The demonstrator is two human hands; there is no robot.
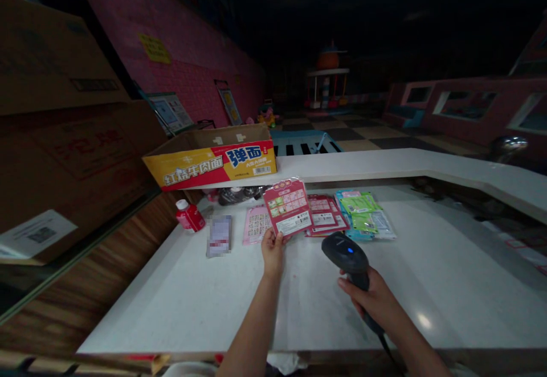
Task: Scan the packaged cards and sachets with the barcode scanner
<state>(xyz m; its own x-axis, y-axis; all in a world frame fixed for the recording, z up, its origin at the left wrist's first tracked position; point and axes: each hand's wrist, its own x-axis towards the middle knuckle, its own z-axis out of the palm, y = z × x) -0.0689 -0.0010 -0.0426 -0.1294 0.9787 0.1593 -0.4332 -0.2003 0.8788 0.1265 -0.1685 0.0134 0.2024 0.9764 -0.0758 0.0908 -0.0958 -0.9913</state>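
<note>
Scanner (344, 251) sits in R hand (371, 297), fingers wrapped round handle, thumb across near side; blue light lit on top, cable trailing from handle btm. L hand (273, 246) has red card pack (289, 207) pinched at btm edge, left of ctr, fingers closed w/ no gap I can see. Pack stands up beyond the fingertips, tilted, printed side w/ barcode facing me; can't tell if its low edge touches counter (205, 308). Scanner head is just R of pack's lower corner, apart from it. Behind pack: pink sheet (253, 226) to L, red stack (327, 217) to R, then green packets (361, 212). Red bottle (191, 217) far L.
</note>
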